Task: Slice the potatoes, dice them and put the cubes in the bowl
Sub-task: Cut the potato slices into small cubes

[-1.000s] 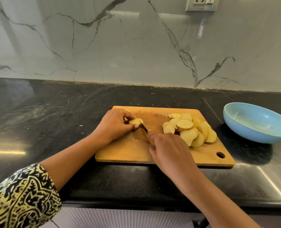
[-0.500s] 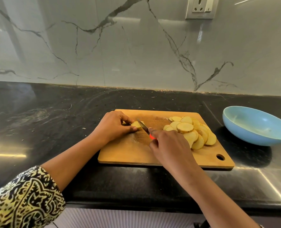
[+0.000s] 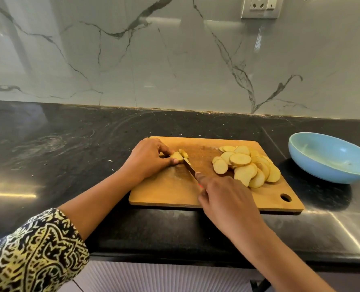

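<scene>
We see the left forearm run in from the lower left, out of a patterned black-and-yellow sleeve point(image 3: 33, 249), and cross the left edge of the wooden cutting board point(image 3: 164, 192). The left grip point(image 3: 147, 159) sits knuckles up with its fingers curled. It pinches a small potato piece point(image 3: 176, 157) between thumb and fingertips and holds it down on the board.

The right forearm reaches in from the lower right. The right grip point(image 3: 227, 199) has its back turned up and is closed round the handle of the knife point(image 3: 189, 168), hiding the handle but for a speck of red. Its forefinger lies stretched along the back of the blade. The blade slants away to the left, and its far end meets the right face of the potato piece, just beside the left fingertips. A few small cut bits point(image 3: 184, 153) lie touching the piece on its far side.

We find the potato slices point(image 3: 244, 165) heaped and overlapping on the right half of the board, apart from the blade and just beyond the right knuckles. A light blue bowl point(image 3: 322, 171) stands on the desk point(image 3: 69, 148) to the right of the board, apart from it.

The board lies near the desk's front edge, with a hanging hole point(image 3: 285, 197) at its near right corner. We see bare wood between the blade and the slices and along the board's near strip. The dark desk spreads wide to the left and back to the marble wall point(image 3: 174, 60).
</scene>
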Tool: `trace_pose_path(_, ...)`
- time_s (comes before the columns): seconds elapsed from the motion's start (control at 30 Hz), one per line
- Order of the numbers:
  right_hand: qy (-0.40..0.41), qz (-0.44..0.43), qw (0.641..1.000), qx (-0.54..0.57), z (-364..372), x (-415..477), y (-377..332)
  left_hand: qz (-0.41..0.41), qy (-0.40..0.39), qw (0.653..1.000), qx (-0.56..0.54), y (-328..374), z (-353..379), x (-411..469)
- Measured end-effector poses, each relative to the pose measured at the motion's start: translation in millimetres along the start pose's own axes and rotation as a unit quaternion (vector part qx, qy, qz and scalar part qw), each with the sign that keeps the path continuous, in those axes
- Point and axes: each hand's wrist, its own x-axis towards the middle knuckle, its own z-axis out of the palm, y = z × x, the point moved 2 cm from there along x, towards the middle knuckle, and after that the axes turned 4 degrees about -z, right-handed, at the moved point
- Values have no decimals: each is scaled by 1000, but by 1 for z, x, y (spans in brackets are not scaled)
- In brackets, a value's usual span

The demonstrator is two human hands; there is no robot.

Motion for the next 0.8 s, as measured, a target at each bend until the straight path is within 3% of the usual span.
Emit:
trace_pose_path(0.17, 50, 35, 998, 10, -9, 6, 0, -9, -5, 1000, -1, 1, -4, -1)
trace_pose_path(0.43, 13, 24, 999, 17, 7, 28, -8, -11, -1, 1000, -3, -1, -5, 1)
trace_pose_path(0.57, -44, 1, 999, -25, 14, 46, -19, -1, 11, 1000, -9, 0, -5, 0)
trace_pose_path(0.8, -11, -12, 1000, -1, -8, 4, -2, -5, -1, 1000, -5, -6, -3, 4)
